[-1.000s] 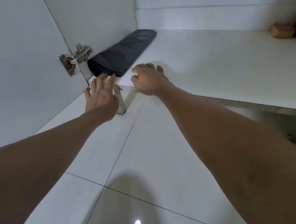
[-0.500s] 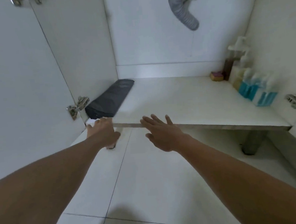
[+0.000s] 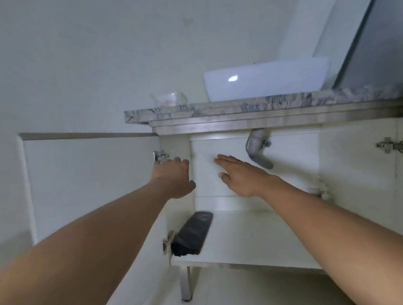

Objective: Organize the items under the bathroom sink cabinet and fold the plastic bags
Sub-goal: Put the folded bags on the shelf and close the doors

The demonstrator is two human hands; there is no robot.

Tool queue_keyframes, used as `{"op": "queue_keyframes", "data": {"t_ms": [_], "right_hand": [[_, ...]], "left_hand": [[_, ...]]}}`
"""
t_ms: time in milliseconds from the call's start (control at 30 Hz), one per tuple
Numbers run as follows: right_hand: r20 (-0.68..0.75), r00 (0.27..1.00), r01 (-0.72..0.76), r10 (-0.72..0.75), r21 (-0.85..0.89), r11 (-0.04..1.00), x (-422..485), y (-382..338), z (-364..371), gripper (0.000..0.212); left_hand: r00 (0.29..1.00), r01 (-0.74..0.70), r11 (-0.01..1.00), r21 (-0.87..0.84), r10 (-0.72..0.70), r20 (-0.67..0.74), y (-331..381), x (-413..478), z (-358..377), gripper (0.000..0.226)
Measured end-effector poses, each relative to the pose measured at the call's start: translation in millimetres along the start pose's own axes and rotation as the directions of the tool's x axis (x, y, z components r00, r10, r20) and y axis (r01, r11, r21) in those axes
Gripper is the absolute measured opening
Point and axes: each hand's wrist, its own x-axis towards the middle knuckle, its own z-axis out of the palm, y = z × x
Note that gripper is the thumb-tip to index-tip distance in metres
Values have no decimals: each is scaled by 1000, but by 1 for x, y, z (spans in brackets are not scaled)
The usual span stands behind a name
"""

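1. The left hand is at the cabinet's left wall, just beside the upper hinge. Its fingers look bent, but I cannot tell if they grip the edge. A swinging door could pinch them.
2. The right hand has straight fingers, close together, and holds nothing. Reaching deeper, it could knock the drain hose.
3. The cabinet holds the folded black plastic bags, on its floor against the left wall.
4. A clear tub stands on the surface; its contents are unclear.
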Motion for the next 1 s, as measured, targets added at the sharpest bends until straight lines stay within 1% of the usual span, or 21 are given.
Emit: {"op": "queue_keyframes", "data": {"t_ms": [67,200,300,367,400,467,500,567,667,767,833,900,1000], "right_hand": [[-25,998,51,-51,1,999,15,-39,-28,56],[-55,987,147,-148,-19,989,31,-121,-58,56],[-94,970,225,-223,15,974,41,-179,-68,55],[-111,960,265,-258,51,963,46,-214,-68,54],[-113,953,292,-283,69,954,47,-231,-67,52],[-109,935,348,-338,90,933,47,-258,-61,46],[-104,929,365,-355,101,926,45,-269,-59,44],[-88,927,374,-365,134,918,41,-284,-58,47],[-91,929,370,-359,178,912,34,-289,-62,53],[-110,945,325,-309,197,925,23,-277,-71,56],[-150,953,293,-264,232,928,18,-263,-77,57],[-192,962,253,-194,361,898,16,-245,-80,58],[-210,974,201,-90,595,778,8,-219,-85,48]], "left_hand": [[996,43,998,39,-40,-78,-35,-8,-46,58],[983,139,978,153,-118,-140,-98,-35,-112,52],[964,252,950,183,-230,-134,-138,-57,-143,46],[946,320,931,174,-306,-102,-158,-74,-158,39],[937,347,927,139,-339,-81,-168,-82,-163,33],[924,382,924,1,-382,-18,-186,-92,-168,18],[923,385,919,-81,-385,15,-194,-96,-169,17],[927,375,905,-200,-373,46,-200,-99,-174,20],[918,390,859,-331,-389,72,-192,-103,-186,14],[929,364,816,-450,-354,109,-173,-100,-200,19],[937,343,776,-529,-319,140,-158,-99,-208,25],[945,319,734,-599,-292,146,-142,-97,-213,28],[967,231,684,-692,-240,86,-113,-92,-213,29]]}}
